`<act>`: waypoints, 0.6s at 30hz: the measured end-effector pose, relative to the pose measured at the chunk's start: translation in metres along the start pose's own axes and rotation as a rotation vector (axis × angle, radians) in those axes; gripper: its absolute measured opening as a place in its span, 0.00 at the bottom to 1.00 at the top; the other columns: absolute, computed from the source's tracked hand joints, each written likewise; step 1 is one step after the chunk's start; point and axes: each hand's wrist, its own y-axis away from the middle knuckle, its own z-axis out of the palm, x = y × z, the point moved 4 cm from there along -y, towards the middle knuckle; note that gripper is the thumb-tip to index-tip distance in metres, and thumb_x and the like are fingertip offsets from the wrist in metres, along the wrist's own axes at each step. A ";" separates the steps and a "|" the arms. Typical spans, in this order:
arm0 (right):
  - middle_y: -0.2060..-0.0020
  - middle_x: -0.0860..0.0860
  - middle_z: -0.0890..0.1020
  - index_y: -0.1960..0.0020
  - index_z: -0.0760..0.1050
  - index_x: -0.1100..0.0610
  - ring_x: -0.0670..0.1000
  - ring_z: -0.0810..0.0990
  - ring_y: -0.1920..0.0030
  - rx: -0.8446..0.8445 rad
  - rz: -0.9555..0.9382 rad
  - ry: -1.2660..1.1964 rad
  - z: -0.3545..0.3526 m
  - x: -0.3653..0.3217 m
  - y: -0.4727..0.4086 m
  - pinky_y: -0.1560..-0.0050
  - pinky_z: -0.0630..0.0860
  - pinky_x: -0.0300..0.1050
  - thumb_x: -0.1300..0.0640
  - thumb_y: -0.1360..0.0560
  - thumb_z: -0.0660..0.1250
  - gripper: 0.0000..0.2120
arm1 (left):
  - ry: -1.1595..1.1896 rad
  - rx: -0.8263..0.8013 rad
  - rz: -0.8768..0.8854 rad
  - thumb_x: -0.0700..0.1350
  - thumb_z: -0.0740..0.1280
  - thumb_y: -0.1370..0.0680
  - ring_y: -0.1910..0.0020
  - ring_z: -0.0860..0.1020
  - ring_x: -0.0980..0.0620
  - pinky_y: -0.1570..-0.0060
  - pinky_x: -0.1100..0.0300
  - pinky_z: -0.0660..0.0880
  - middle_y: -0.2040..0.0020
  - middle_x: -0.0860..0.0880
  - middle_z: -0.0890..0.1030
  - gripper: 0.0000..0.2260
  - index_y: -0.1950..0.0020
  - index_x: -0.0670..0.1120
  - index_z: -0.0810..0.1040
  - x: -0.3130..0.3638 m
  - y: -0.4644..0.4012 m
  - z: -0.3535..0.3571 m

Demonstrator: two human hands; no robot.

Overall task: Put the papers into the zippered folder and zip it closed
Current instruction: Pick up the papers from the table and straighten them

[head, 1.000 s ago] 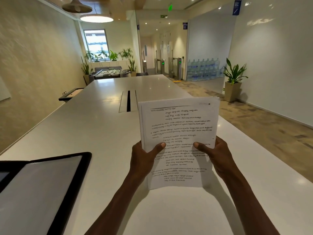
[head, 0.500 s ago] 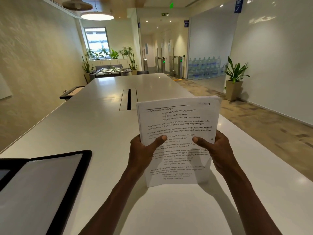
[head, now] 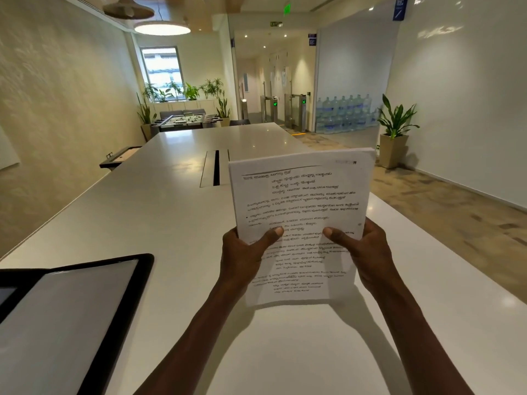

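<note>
A stack of white printed papers [head: 299,201] stands upright on its lower edge on the white table [head: 148,212], in front of me. My left hand [head: 245,258] grips its left side, thumb across the front. My right hand [head: 365,252] grips its right side the same way. The zippered folder [head: 65,317] lies open at the lower left, with a black border and a grey inner panel. It is well apart from the papers, and its left part is cut off by the frame.
A cable slot [head: 216,172] runs along the table's middle, just beyond the papers. The table's right edge drops to a carpeted floor. A potted plant [head: 395,129] stands by the right wall. A small side shelf [head: 121,158] sits off the left edge.
The papers and both hands have risen slightly and shifted a little left, while the grip stays the same. The folder has not moved.
</note>
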 end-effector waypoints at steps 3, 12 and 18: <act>0.48 0.51 0.87 0.44 0.82 0.49 0.55 0.86 0.49 -0.013 0.014 0.012 -0.005 -0.001 0.000 0.52 0.83 0.52 0.46 0.39 0.81 0.24 | 0.002 -0.003 -0.011 0.57 0.79 0.37 0.57 0.86 0.51 0.61 0.56 0.83 0.54 0.53 0.87 0.16 0.52 0.59 0.83 -0.002 -0.002 -0.002; 0.47 0.52 0.86 0.44 0.82 0.49 0.55 0.86 0.50 -0.026 0.069 -0.012 -0.006 0.018 0.005 0.54 0.83 0.46 0.48 0.38 0.82 0.23 | -0.013 -0.028 -0.047 0.57 0.80 0.37 0.56 0.86 0.50 0.60 0.56 0.82 0.53 0.53 0.87 0.18 0.50 0.57 0.83 -0.016 0.000 -0.001; 0.50 0.50 0.87 0.46 0.83 0.47 0.53 0.87 0.52 -0.006 0.079 0.011 -0.003 0.026 0.012 0.57 0.82 0.41 0.47 0.38 0.81 0.21 | -0.016 -0.037 -0.070 0.56 0.80 0.35 0.56 0.86 0.50 0.58 0.55 0.83 0.52 0.53 0.87 0.17 0.49 0.55 0.83 -0.028 0.005 0.000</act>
